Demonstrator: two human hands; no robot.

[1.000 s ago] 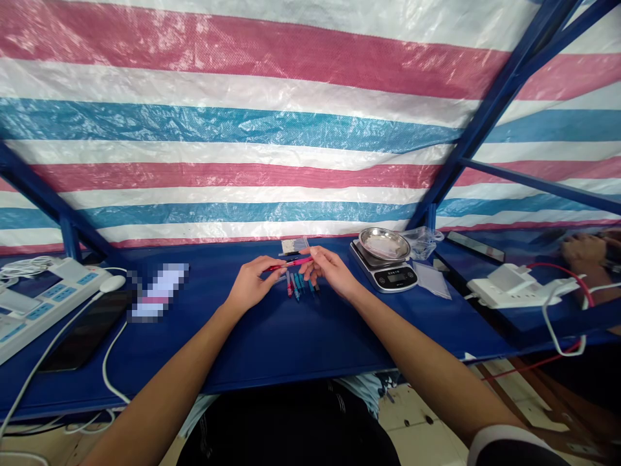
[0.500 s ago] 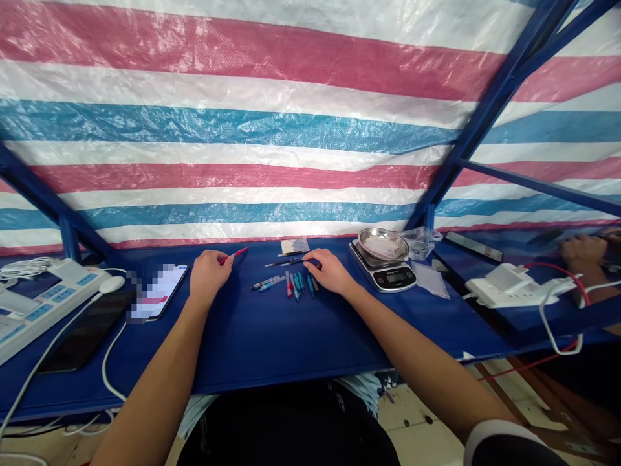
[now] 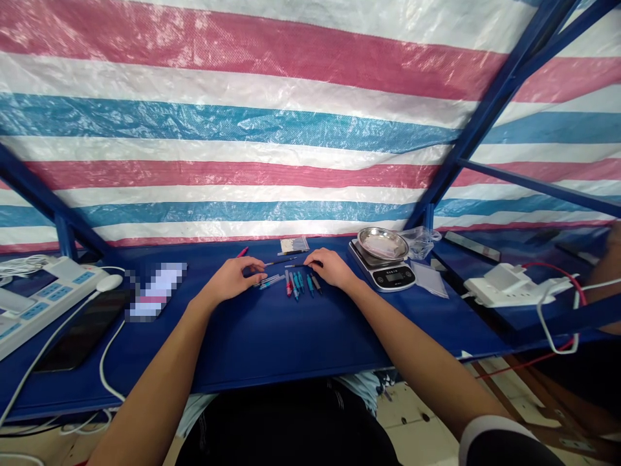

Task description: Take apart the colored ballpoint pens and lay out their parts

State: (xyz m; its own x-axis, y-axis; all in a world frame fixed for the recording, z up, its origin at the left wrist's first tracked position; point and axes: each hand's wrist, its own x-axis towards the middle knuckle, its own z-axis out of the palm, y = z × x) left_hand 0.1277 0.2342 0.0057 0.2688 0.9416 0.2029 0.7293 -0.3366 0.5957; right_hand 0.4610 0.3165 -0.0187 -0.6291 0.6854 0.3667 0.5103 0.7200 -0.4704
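My left hand [image 3: 231, 278] rests on the blue table [image 3: 272, 343], its thumb and fingertips pinched at the end of the pale pen barrels [image 3: 270, 281]. Behind it a red pen [image 3: 242, 252] lies by itself on the table. My right hand [image 3: 334, 267] lies palm down, its fingertips closed on a thin dark refill [image 3: 297, 265] that points left. Between the hands lies a cluster of several blue, teal and red pen parts [image 3: 301, 283]. A small clear packet [image 3: 294, 244] sits just beyond them.
A kitchen scale [image 3: 388, 275] bearing a steel bowl [image 3: 383, 243] stands right of my right hand, with plastic bags [image 3: 431, 278] beside it. Left are a phone [image 3: 155, 291], a white mouse [image 3: 109, 282] and a power strip [image 3: 43, 298]. Another power strip [image 3: 504, 285] sits right.
My left hand carried the red pen out to the left, left it at the back of the table and came back to the pale barrels. My right hand dropped onto the thin refill.
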